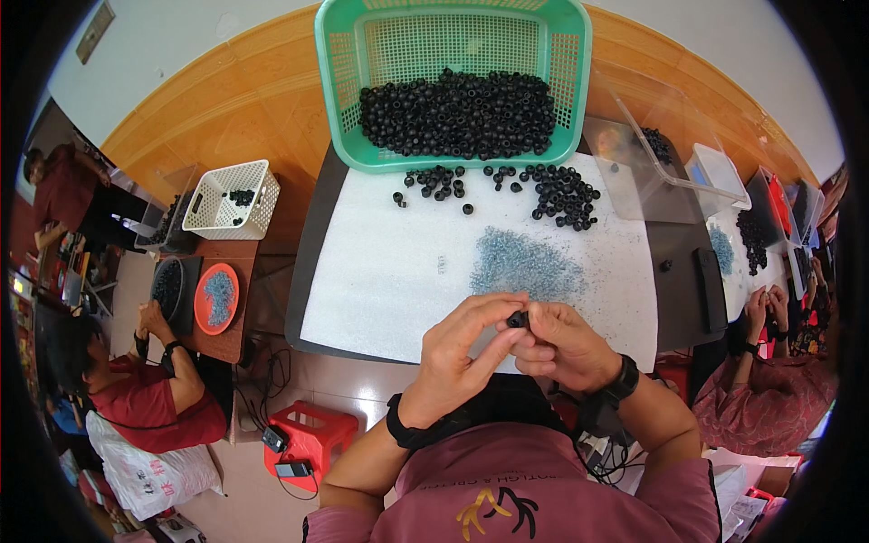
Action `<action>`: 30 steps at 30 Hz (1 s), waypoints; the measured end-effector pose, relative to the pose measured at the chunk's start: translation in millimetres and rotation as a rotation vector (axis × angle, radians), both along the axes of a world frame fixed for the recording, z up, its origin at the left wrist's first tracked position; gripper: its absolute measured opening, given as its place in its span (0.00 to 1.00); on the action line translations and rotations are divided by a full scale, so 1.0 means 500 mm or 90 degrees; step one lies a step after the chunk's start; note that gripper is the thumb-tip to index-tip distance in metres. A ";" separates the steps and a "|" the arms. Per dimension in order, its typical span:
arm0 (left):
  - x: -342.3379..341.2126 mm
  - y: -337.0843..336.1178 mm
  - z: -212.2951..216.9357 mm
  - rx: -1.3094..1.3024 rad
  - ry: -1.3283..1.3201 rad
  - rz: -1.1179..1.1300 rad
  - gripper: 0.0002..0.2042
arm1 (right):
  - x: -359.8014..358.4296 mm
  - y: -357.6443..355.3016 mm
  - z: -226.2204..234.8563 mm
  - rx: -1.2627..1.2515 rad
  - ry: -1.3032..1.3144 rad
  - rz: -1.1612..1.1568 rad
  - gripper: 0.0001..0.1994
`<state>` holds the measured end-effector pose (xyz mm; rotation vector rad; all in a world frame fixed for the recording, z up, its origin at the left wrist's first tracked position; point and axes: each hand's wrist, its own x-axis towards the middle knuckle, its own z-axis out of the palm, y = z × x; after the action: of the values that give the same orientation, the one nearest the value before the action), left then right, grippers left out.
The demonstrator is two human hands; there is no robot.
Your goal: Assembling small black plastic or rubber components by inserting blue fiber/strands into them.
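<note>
My left hand [462, 348] and my right hand [572, 346] meet over the near edge of the white sheet [380, 262]. Between their fingertips is a small round black plastic part [517, 319] with a hole in it. Thumb and fingers of both hands close around it, and they partly cover it. Just beyond my hands lies a spread of small pale-blue translucent pieces [523, 264]. Farther off, loose black parts [566, 197] of the same look are heaped on the sheet, with a smaller group [439, 184] to their left.
A green basket [453, 166] of black parts stands at the table's far side. To the right are a clear plastic bin [665, 181] and a dark phone-like object [711, 290]. Co-workers sit left and right. A red stool [312, 434] with cables stands at lower left.
</note>
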<state>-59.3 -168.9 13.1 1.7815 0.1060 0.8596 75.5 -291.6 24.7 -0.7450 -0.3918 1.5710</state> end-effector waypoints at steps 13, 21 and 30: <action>0.003 0.012 0.009 0.122 -0.008 -0.002 0.12 | -0.004 0.001 -0.001 0.016 -0.105 -0.026 0.15; -0.009 0.020 -0.015 0.052 0.009 0.028 0.18 | 0.064 -0.013 0.109 -0.043 -0.610 -0.082 0.15; -0.036 0.064 -0.072 -0.187 0.062 0.092 0.14 | 0.337 0.015 0.245 -0.134 -1.183 -0.667 0.14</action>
<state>-77.2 -136.6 -23.1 1.5520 0.4090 0.8139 244.0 -284.2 147.0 -2.0026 -0.8997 -0.4336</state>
